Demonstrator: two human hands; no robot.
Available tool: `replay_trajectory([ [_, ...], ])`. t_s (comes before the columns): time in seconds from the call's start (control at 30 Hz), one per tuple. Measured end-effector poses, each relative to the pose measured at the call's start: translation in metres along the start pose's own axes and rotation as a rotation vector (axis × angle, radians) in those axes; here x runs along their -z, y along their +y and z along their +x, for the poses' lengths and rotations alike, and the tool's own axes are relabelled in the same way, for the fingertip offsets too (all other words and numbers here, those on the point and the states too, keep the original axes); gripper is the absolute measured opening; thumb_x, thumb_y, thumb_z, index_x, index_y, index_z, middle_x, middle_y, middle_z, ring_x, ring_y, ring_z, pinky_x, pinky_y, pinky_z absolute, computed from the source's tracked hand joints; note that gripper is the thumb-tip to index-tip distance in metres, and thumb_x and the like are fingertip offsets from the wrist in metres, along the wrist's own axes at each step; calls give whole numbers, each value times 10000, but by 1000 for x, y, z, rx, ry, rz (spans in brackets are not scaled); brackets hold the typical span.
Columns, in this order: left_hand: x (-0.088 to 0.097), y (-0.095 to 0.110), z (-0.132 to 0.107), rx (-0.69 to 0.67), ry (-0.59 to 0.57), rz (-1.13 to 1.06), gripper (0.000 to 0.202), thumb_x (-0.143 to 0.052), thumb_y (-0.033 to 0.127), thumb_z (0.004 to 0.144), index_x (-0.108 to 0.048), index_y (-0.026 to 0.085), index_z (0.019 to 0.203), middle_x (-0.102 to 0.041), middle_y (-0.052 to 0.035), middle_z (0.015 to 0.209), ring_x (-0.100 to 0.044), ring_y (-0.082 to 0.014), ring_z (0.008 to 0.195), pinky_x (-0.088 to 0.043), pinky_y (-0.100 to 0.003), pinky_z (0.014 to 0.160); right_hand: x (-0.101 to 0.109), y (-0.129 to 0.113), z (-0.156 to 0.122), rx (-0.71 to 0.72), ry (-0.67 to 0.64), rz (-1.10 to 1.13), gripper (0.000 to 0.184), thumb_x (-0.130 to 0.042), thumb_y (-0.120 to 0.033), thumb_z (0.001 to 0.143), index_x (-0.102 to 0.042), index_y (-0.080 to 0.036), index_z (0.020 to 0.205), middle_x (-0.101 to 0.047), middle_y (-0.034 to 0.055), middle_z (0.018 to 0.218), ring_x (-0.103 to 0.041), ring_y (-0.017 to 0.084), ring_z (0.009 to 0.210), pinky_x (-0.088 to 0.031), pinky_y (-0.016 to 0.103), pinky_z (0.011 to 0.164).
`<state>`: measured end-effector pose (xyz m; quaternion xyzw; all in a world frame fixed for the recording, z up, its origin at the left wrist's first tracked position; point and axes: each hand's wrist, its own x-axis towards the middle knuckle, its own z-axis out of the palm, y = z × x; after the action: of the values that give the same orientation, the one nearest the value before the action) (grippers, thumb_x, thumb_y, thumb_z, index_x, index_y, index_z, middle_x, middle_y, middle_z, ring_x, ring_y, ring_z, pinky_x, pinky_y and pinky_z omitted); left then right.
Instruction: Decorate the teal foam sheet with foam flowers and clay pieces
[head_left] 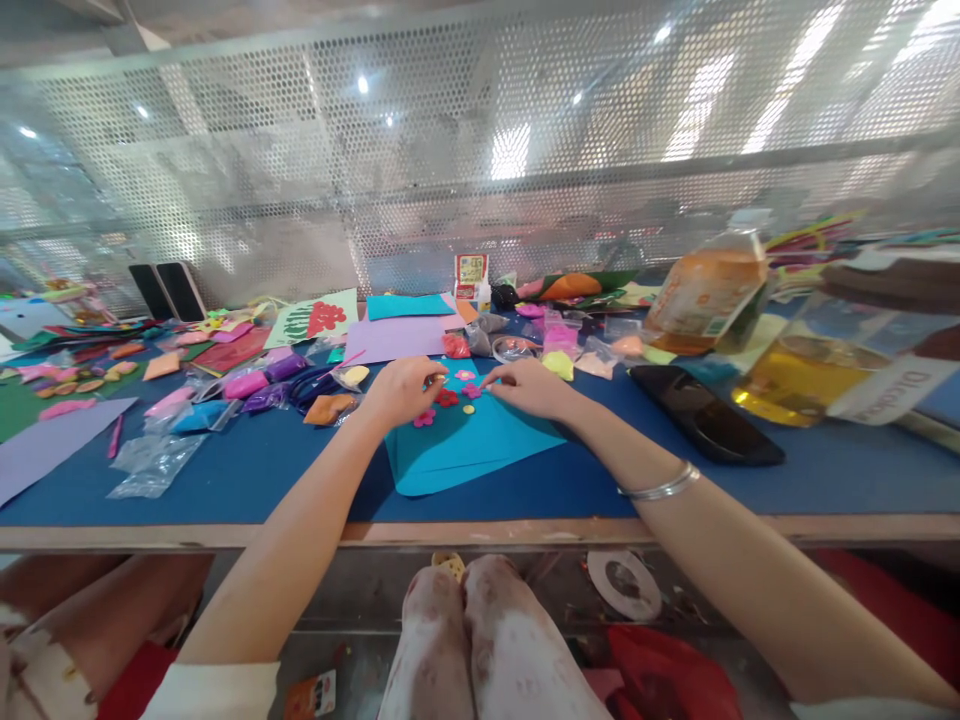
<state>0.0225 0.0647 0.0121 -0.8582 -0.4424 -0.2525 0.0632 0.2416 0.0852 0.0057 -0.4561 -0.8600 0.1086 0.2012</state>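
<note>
A sheet of bright blue paper [465,455] lies on the table, with small clay flowers on its upper part. My left hand [403,390] rests at its left side, fingers curled into a pinch beside a red flower [448,398]; what they hold, if anything, is hidden. My right hand [529,386] reaches in from the right, thumb and forefinger closed at the edge of a purple flower [472,391]. A light pink flower [465,375] sits behind these, and a magenta flower [424,418] is below my left fingertips. Near the purple one lies a small yellow disc [469,409].
Bags of coloured clay [246,384] and a clear plastic bag [157,465] lie to the left. On the right are a black phone [705,415], an orange drink bottle [709,285] and a container of yellow liquid [814,370]. Perforated metal screen [420,150] stands behind.
</note>
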Motion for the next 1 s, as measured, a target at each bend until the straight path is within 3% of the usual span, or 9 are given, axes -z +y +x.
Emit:
replay_trajectory([
  [0.3, 2, 0, 0, 17, -73, -3, 152, -552, 226, 786, -670, 164, 860, -682, -41, 824, -613, -144, 736, -451, -233, 673, -1, 0, -1, 11, 1, 3, 302, -468, -250, 767, -713, -145, 910, -546, 12, 547, -433, 115, 521, -257, 228, 519],
  [0.77, 0, -1, -1, 24, -66, 9, 211, -519, 217, 792, -668, 169, 933, -696, -42, 865, -625, -146, 734, -455, -236, 676, 1, -2, -1, -6, -1, 1, 301, -467, -246, 764, -713, -146, 907, -583, 18, 573, -440, 117, 520, -269, 235, 534],
  [1.0, 0, -3, 0, -5, -64, -7, 143, -569, 189, 761, -678, 170, 852, -695, -31, 816, -624, -144, 728, -454, -235, 664, -3, -2, -1, 4, 47, 69, 337, -473, -228, 744, -673, -154, 1006, -469, -24, 501, -418, 116, 495, -256, 225, 509],
])
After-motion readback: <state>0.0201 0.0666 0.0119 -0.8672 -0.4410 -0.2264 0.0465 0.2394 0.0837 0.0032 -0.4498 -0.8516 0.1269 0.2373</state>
